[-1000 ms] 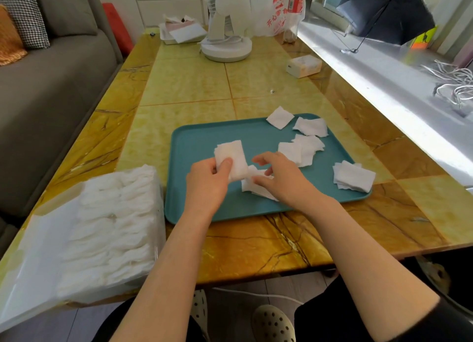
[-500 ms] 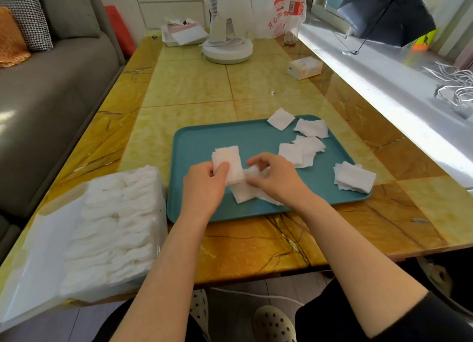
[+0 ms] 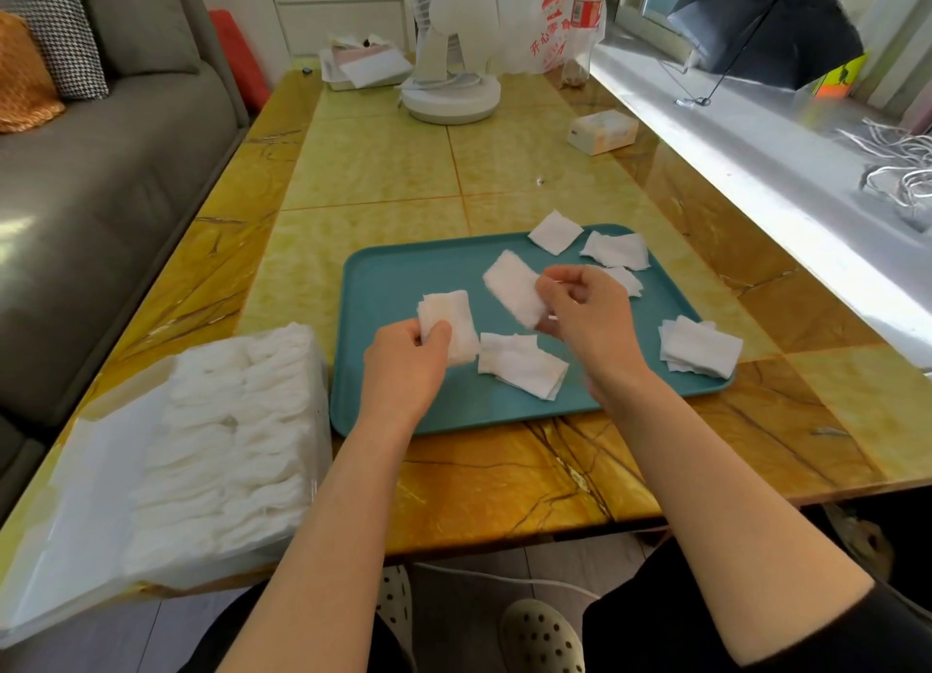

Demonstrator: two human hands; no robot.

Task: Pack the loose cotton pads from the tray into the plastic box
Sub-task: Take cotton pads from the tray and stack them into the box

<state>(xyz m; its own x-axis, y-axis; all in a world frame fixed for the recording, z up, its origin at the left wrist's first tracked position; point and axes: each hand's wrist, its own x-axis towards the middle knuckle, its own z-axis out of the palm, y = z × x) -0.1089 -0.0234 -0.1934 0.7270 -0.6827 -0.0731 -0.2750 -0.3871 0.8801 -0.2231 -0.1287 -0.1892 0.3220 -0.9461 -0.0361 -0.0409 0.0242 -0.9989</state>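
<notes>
**A:** Where are the pads just now?

**B:** Mostly on the teal tray [image 3: 393, 279]. There's a loose pile [image 3: 522, 365] near its middle, a neater heap [image 3: 698, 344] at its near right corner, and a single pad [image 3: 555, 232] lapping over its far rim. The left hand [image 3: 403, 365] grips a small stack of pads [image 3: 449, 324] between thumb and curled fingers. The right hand [image 3: 590, 314] pinches one cotton pad [image 3: 514, 289] by its end, and it looks lifted off the tray.

**A:** Awkward things to handle?

**B:** Next to no weight, I'd say, but soft and floppy. They look likely to fan out or cling together. I'd take one by an edge, or squeeze a stack across its flat faces.

**A:** And the box?

**B:** The clear plastic box [image 3: 227, 450] sits just left of the tray, already showing rows of pads.

**A:** The room?

**B:** A glossy yellow stone-look table [image 3: 383, 168]. A white fan [image 3: 451, 100] and a small carton [image 3: 602, 130] stand beyond the tray's far side. There's a grey sofa [image 3: 101, 168] off to its left and a sunlit windowsill [image 3: 756, 143] to its right.
</notes>
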